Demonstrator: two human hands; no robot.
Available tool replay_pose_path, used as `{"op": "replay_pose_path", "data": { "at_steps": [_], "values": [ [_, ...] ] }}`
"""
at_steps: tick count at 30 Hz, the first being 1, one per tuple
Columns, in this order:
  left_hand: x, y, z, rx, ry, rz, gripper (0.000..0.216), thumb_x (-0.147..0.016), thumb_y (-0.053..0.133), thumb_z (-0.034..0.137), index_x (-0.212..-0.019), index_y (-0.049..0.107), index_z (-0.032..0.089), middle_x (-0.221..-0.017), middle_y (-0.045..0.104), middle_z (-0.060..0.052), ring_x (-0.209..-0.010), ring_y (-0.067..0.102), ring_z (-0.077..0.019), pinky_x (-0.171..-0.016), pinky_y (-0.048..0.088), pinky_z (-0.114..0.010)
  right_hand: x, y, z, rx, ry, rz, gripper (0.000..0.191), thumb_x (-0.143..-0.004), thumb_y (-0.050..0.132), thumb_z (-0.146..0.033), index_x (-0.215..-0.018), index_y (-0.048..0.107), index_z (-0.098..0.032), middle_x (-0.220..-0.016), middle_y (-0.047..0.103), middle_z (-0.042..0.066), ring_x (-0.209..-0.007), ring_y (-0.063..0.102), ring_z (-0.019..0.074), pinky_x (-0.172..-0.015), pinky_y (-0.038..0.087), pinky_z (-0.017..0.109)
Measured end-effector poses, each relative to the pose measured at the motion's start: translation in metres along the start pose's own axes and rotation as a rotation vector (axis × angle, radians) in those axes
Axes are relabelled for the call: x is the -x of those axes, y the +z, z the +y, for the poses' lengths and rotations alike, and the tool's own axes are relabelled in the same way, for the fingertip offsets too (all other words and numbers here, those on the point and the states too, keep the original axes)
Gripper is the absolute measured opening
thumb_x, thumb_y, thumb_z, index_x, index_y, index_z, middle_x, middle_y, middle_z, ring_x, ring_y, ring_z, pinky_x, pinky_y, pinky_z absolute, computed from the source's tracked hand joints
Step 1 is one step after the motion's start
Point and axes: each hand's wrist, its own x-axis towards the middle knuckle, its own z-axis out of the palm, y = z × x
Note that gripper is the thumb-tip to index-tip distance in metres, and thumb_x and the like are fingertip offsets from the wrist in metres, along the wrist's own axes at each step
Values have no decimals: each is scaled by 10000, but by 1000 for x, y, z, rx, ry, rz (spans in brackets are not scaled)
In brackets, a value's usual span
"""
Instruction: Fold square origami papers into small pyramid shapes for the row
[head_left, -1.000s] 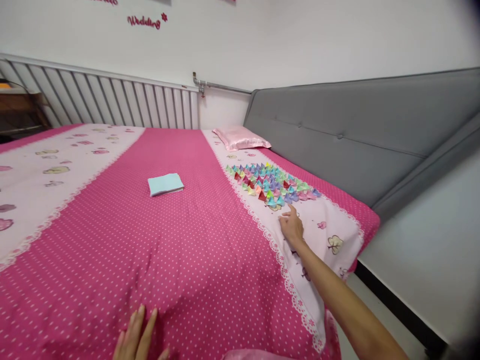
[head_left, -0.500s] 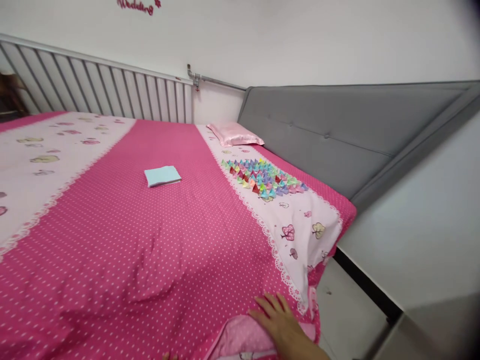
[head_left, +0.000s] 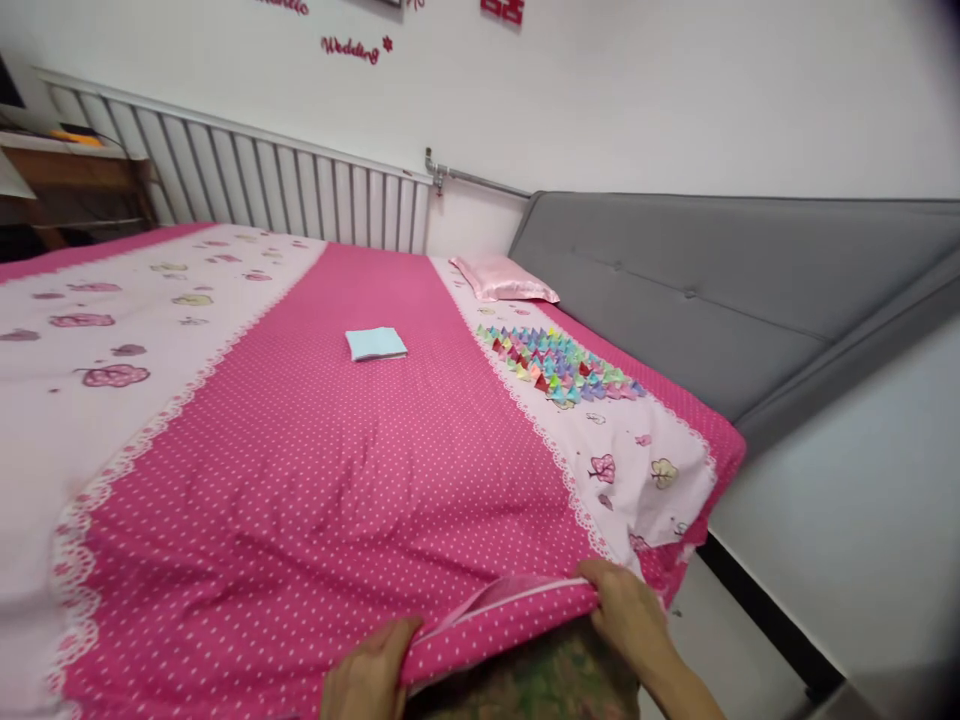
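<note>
A pink bed cover (head_left: 360,430) with white polka dots and pale printed strips spreads over the bed. My left hand (head_left: 369,672) grips its near edge at the bottom of the view, fingers closed on the cloth. Farther right, my right hand (head_left: 628,612) pinches the same edge near the corner. Between both hands the edge is lifted and stretched, with a pale pink fold showing along it. Beneath the raised edge, a patterned green-brown fabric (head_left: 540,680) is visible.
Several small folded-paper pieces (head_left: 562,365) in many colours lie on the cover's right strip. A light blue stack of paper or cloth (head_left: 376,343) lies mid-bed. Behind are a pink pillow (head_left: 506,279), grey headboard (head_left: 735,260) and white radiator (head_left: 262,170). A wooden desk (head_left: 75,175) stands far left.
My right hand has gone from resting flat on the cover to gripping its edge. My left hand has come further into view, holding the edge, which is now raised. The view has shifted left.
</note>
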Motion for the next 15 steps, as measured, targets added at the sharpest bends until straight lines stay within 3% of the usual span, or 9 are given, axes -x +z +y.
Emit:
{"op": "replay_pose_path", "data": {
  "at_steps": [6, 11, 15],
  "values": [
    [-2, -11, 1, 36, 170, 231, 543, -640, 393, -4, -1039, 623, 283, -938, 699, -4, -809, 662, -160, -679, 494, -213, -18, -34, 6, -128, -107, 169, 341, -601, 367, -49, -789, 602, -211, -798, 628, 43, -788, 580, 208, -678, 396, 283],
    [-3, -29, 2, 13, 328, 388, 333, -694, 588, 184, -1020, 598, 254, -858, 698, -7, -736, 662, -167, -620, 497, -204, -34, -58, 5, -247, -198, 215, 280, -620, 413, -108, -802, 603, -205, -784, 625, 28, -744, 576, 197, -677, 408, 287],
    [-5, -44, 9, -120, 347, 486, 472, -661, 458, 27, -1053, 573, 263, -900, 685, -1, -660, 654, -147, -549, 480, -206, -46, -80, -1, -302, -243, 267, 241, -617, 434, -125, -757, 616, -198, -765, 635, 24, -736, 585, 191, -665, 417, 278]
  ]
}}
